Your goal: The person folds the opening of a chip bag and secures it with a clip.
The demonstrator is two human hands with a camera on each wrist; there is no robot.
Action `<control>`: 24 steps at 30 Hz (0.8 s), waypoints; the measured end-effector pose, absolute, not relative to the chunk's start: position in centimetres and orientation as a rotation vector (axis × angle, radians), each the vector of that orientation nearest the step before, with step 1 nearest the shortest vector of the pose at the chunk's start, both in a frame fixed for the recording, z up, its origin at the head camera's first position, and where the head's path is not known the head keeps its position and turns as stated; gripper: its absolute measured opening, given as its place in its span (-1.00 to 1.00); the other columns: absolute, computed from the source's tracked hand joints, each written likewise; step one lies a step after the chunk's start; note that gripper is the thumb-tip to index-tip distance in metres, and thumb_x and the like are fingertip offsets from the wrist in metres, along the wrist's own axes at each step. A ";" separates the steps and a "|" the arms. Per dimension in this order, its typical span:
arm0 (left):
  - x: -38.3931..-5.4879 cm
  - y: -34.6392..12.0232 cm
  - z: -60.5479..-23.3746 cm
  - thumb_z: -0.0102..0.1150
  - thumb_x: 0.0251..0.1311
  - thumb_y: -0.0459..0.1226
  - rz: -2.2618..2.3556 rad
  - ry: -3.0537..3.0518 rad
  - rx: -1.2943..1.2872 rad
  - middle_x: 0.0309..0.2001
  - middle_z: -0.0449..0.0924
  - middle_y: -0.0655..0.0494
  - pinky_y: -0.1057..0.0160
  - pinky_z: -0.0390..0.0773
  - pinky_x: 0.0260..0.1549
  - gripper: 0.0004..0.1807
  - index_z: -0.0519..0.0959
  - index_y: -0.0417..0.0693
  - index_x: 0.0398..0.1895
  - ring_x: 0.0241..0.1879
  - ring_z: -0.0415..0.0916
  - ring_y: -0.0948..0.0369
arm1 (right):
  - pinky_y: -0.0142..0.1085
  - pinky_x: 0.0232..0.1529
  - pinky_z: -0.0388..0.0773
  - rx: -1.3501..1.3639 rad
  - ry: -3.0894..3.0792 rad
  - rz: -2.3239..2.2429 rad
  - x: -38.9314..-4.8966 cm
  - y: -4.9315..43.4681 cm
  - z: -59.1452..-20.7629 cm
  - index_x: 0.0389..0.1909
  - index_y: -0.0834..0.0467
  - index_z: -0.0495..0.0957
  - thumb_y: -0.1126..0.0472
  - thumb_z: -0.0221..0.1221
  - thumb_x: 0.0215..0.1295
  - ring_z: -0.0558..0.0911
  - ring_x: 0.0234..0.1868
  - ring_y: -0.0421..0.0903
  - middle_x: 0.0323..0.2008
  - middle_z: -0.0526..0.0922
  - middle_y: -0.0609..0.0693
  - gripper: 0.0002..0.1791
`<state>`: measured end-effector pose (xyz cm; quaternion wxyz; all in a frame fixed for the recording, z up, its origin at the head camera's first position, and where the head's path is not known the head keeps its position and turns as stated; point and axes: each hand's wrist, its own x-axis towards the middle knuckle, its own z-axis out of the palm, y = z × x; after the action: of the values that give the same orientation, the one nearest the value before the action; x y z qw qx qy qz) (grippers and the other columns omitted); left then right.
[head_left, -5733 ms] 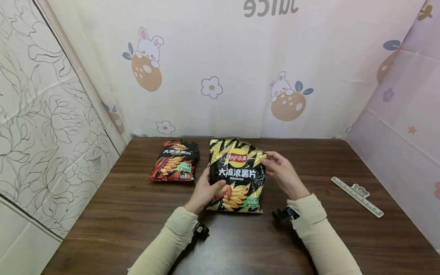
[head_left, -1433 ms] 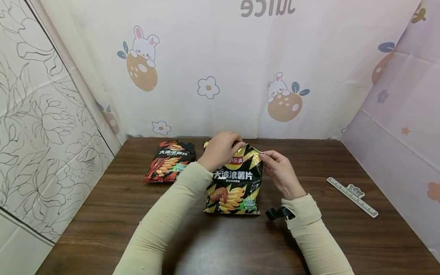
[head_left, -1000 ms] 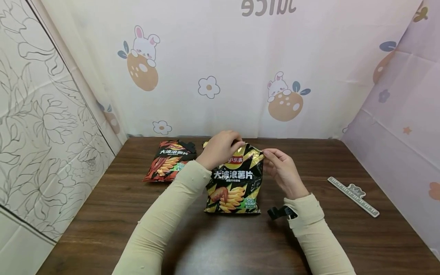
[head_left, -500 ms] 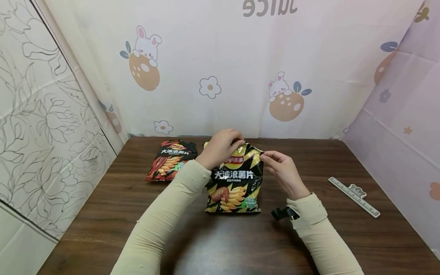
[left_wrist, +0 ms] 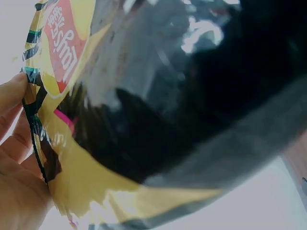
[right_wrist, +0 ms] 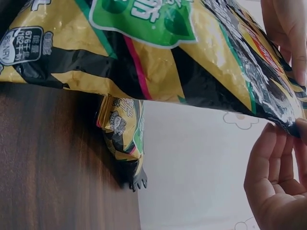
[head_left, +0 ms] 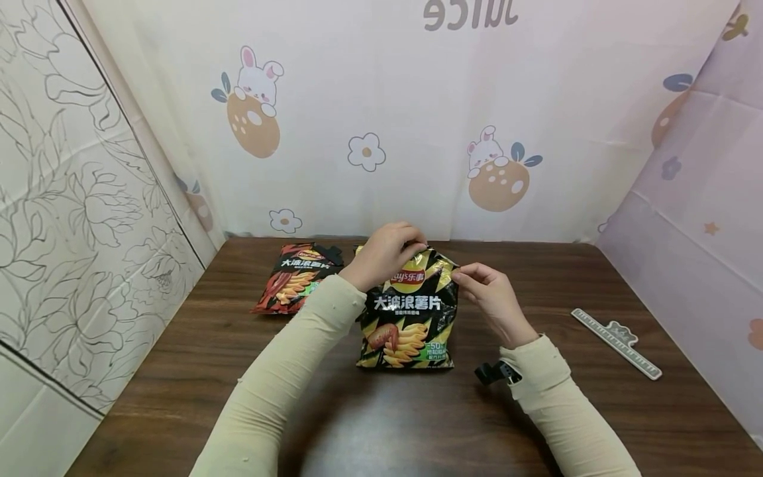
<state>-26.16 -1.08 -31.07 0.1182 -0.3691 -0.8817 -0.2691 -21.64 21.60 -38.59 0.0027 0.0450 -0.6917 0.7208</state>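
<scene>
A black-and-yellow Lay's chip bag (head_left: 407,324) stands propped up at the middle of the table in the head view. My left hand (head_left: 386,255) reaches over its top and holds the upper edge, most fingertips hidden behind the bag. At the top right corner my right hand (head_left: 491,295) pinches the edge between thumb and fingers. The left wrist view shows fingers (left_wrist: 14,139) on the bag's edge, its glossy front filling most of the picture. In the right wrist view the bag crosses the top, and a hand (right_wrist: 276,177) grips its far end.
A red chip bag (head_left: 292,285) lies back left, a black piece (head_left: 330,254) at its upper corner. On the right lies a white ruler-edged clip (head_left: 616,341). Under the bag in the right wrist view shows a gold-and-green packet (right_wrist: 125,127) with a black toothed end. A patterned curtain (head_left: 411,192) stands behind.
Since the oldest frame, my left hand has gone from the bag's lower left side up to its top edge. Over the last second both hands have stayed nearly still.
</scene>
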 end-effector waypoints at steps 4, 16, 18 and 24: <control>-26.3 -1.2 -31.1 0.10 0.40 -0.21 -0.770 -2.576 -1.097 -0.11 0.65 0.13 0.26 0.55 -0.10 -0.80 0.67 -0.05 -0.11 -0.14 0.57 0.24 | -0.40 -0.26 0.62 0.142 -2.166 2.232 -21.7 21.5 -38.7 -0.29 0.08 0.66 0.11 0.31 0.27 0.58 -0.38 -0.30 -0.34 0.63 -0.17 -0.88; -26.3 -1.5 -30.8 0.11 0.39 -0.23 -0.719 -2.576 -1.138 -0.13 0.67 0.15 0.28 0.54 -0.09 -0.81 0.69 -0.03 -0.09 -0.14 0.56 0.25 | -0.42 -0.42 0.50 0.206 -2.137 2.138 -21.7 21.4 -39.4 -0.30 0.10 0.64 0.13 0.30 0.28 0.45 -0.53 -0.28 -0.43 0.61 -0.16 -0.89; -26.3 -1.6 -30.7 0.11 0.39 -0.24 -0.717 -2.576 -1.143 -0.13 0.67 0.15 0.28 0.55 -0.08 -0.81 0.69 -0.03 -0.09 -0.13 0.57 0.24 | -0.41 -0.42 0.50 0.214 -2.137 2.125 -21.7 21.4 -39.4 -0.29 0.10 0.64 0.14 0.30 0.28 0.46 -0.52 -0.29 -0.42 0.62 -0.16 -0.89; -26.4 -1.9 -30.7 0.12 0.39 -0.26 -0.699 -2.551 -1.172 -0.12 0.67 0.14 0.27 0.54 -0.04 -0.82 0.70 -0.02 -0.10 -0.10 0.57 0.23 | -0.39 -0.33 0.60 0.204 -2.147 2.096 -21.7 21.4 -39.4 -0.28 0.09 0.66 0.14 0.30 0.28 0.58 -0.42 -0.29 -0.38 0.65 -0.19 -0.90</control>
<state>-26.38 -1.89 -30.72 0.1239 -0.4019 -0.8750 -0.2398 -21.72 21.36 -39.41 0.0670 0.0677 -0.7123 0.6954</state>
